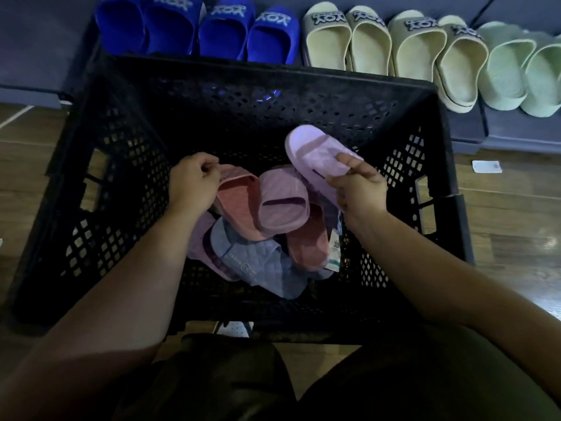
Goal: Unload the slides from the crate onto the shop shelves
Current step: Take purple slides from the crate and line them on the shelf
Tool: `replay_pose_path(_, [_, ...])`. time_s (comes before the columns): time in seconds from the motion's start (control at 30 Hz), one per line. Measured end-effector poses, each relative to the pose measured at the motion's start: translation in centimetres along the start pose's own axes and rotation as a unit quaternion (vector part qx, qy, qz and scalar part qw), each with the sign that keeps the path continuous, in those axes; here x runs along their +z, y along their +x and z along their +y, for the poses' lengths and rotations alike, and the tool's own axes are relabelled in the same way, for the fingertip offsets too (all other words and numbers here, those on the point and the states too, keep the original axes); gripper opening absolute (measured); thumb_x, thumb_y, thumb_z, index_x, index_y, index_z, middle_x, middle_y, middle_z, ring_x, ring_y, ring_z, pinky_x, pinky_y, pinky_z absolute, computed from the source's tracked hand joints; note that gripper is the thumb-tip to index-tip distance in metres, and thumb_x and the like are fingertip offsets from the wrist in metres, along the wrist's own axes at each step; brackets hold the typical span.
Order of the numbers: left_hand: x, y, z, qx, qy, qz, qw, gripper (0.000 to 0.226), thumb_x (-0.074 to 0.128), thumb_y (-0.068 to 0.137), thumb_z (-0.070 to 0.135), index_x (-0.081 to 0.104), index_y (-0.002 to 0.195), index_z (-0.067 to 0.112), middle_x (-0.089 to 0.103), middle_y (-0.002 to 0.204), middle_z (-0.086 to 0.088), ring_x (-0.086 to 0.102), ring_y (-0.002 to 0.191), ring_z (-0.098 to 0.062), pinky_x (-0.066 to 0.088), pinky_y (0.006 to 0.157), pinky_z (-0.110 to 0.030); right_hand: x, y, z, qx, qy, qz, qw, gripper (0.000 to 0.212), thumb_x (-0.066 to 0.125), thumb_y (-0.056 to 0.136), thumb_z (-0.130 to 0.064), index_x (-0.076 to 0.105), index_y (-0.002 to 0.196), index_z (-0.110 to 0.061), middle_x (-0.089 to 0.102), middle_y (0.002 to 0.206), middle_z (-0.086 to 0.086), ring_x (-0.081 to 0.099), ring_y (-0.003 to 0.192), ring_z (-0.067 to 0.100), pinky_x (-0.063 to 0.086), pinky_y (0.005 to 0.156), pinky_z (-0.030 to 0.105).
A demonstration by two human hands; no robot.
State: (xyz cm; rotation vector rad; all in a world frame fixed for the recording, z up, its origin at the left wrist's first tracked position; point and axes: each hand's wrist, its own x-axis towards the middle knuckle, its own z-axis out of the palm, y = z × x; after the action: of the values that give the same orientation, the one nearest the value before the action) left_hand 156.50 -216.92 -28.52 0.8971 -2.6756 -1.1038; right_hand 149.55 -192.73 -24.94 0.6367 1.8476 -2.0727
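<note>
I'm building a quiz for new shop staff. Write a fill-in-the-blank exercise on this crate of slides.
1. The right hand holds a lilac slide over the pile in the ____ crate.
2. The left hand pinches a ____ slide in the pile.
3. On the shelf, the beige slides stand between the blue slides and the ____ slides.
Missing words: black; pink; green.

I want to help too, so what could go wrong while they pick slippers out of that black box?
The right hand holds the lilac slide at one end, so it might slip back into the crate. The left hand grips a pink slide lying partly under a purple slide; pulling it could tumble the pile.
</note>
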Motion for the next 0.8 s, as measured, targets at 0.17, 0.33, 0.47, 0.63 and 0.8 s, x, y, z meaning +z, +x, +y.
replay_pose_path(0.17, [-0.9, 0.4, 0.0, -0.009, -0.026, 0.124, 0.992, 0.030, 0.046, 0.097, 0.021, 0.065, 0.116, 0.008, 0.067, 0.112, -0.013, 0.061, 0.101, -0.026, 0.042, 0.085, -0.025, 0.6, -0.9, -1.2, -0.140, -0.121, -0.142, 0.972, 0.033, 0.064, 0.077, 0.008, 0.070, 0.101, -0.014, 0.059, 0.076, 0.008, 0.054, 0.051, 0.011, 0.047, 0.053, 0.021])
replay_pose_path(0.33, [-2.6, 0.9, 0.2, -0.043, -0.106, 0.269, 0.956, 0.035, 0.040, 0.097, 0.019, 0.062, 0.121, 0.006, 0.065, 0.117, -0.012, 0.058, 0.108, -0.022, 0.035, 0.082, -0.008, 3.2, -0.1, -1.7, -0.257, -0.301, -0.269, 0.878, 0.015, 0.066, 0.086, -0.005, 0.071, 0.094, -0.017, 0.064, 0.070, -0.005, 0.065, 0.055, 0.011, 0.055, 0.059, 0.024])
replay_pose_path(0.47, [-3.1, 0.8, -0.4, -0.046, -0.117, 0.274, 0.953, 0.033, 0.041, 0.097, 0.014, 0.061, 0.120, 0.002, 0.064, 0.118, -0.014, 0.058, 0.108, -0.022, 0.027, 0.073, 0.007, 6.4, 1.1, -1.3, -0.282, -0.395, -0.370, 0.792, 0.021, 0.063, 0.088, -0.004, 0.052, 0.098, -0.019, 0.056, 0.076, -0.007, 0.066, 0.057, 0.014, 0.055, 0.062, 0.028])
replay_pose_path(0.63, [-3.1, 0.8, -0.7, -0.029, -0.088, 0.265, 0.960, 0.032, 0.042, 0.096, 0.016, 0.062, 0.118, 0.003, 0.065, 0.114, -0.015, 0.059, 0.105, -0.024, 0.030, 0.077, -0.003, 8.5, 1.5, 0.4, -0.312, -0.462, -0.440, 0.704, 0.028, 0.060, 0.086, -0.001, 0.041, 0.098, -0.017, 0.048, 0.070, -0.009, 0.054, 0.055, 0.019, 0.045, 0.059, 0.029])
replay_pose_path(0.8, [-2.8, 0.9, -0.8, -0.038, -0.081, 0.235, 0.968, 0.032, 0.043, 0.096, 0.019, 0.063, 0.117, 0.006, 0.064, 0.115, -0.013, 0.058, 0.106, -0.022, 0.034, 0.082, -0.011, 9.0, 1.4, 1.0, -0.326, -0.528, -0.326, 0.713, 0.035, 0.071, 0.082, -0.028, 0.047, 0.099, -0.008, 0.056, 0.069, 0.000, 0.051, 0.060, 0.015, 0.041, 0.057, 0.033])
